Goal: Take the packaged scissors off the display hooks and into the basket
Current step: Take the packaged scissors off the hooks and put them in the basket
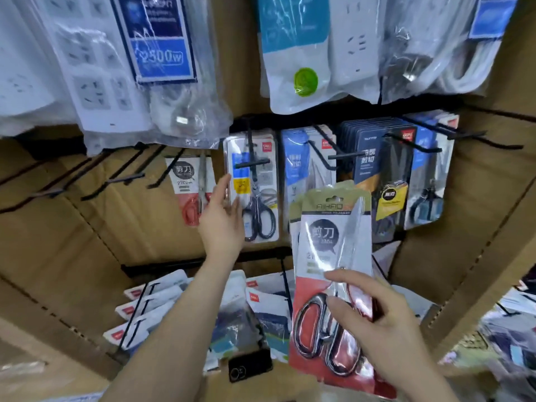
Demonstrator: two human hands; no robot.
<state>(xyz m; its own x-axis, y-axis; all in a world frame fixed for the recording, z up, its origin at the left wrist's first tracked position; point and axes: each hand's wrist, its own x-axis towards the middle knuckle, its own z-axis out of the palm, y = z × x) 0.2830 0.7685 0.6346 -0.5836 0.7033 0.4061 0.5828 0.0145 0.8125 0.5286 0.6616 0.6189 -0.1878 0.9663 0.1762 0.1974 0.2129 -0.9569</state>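
Gripping a red-and-white carded pack of red-handled steel scissors low down with the right hand, thumb in front, fingers curled behind; holding it nearly upright before the display, blades pointing up. Reaching up with the left hand, fingers straight, loosely spread, at the left edge of a clear pack of black-handled scissors hanging on a black wire hook.

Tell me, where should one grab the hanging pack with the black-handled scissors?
Pinch the scissors pack by its lower left edge, coming from the front, where the left hand is. It hangs flat from a hook through its top, so the free bottom probably lets you slide it forward off.
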